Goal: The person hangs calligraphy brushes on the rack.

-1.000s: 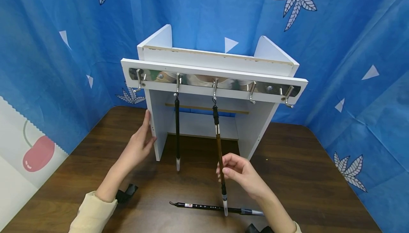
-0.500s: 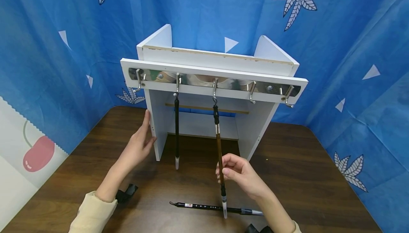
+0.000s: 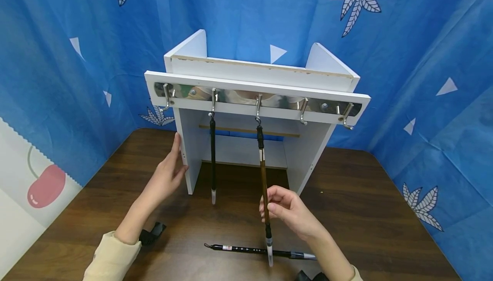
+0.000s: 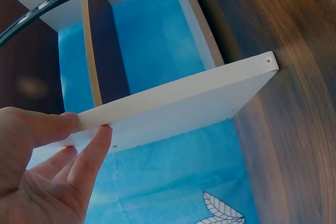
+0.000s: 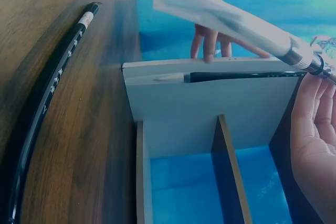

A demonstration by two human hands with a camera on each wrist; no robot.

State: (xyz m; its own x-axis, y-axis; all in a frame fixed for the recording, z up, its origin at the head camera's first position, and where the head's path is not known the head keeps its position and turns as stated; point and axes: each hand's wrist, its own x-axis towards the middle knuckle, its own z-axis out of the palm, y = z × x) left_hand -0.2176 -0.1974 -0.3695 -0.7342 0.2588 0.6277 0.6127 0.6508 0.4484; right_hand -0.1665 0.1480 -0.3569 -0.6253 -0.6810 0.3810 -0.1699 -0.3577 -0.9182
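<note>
A brown calligraphy brush (image 3: 263, 170) hangs by its loop from the middle hook of a metal rail (image 3: 239, 97) on a white wooden shelf (image 3: 254, 68). My right hand (image 3: 289, 212) pinches its lower handle between thumb and fingers. In the right wrist view, a clear cap (image 5: 226, 22) covers its bristles. Left of it, a dark calligraphy brush (image 3: 213, 157) hangs on the second hook. My left hand (image 3: 167, 176) rests against the shelf's left side panel (image 4: 178, 90), fingers fairly straight. A third, black calligraphy brush (image 3: 246, 249) lies on the table, below the brown brush's tip.
The shelf stands on a dark wooden table (image 3: 354, 195). Nothing hangs from the leftmost hook (image 3: 167, 97) or the two right ones. A blue patterned curtain (image 3: 239, 11) encloses the back and sides. Black straps (image 3: 153, 233) lie near both forearms.
The brown brush's capped tip has swung slightly towards me. Both hands stay in nearly the same place, and the right keeps its pinch on the brush.
</note>
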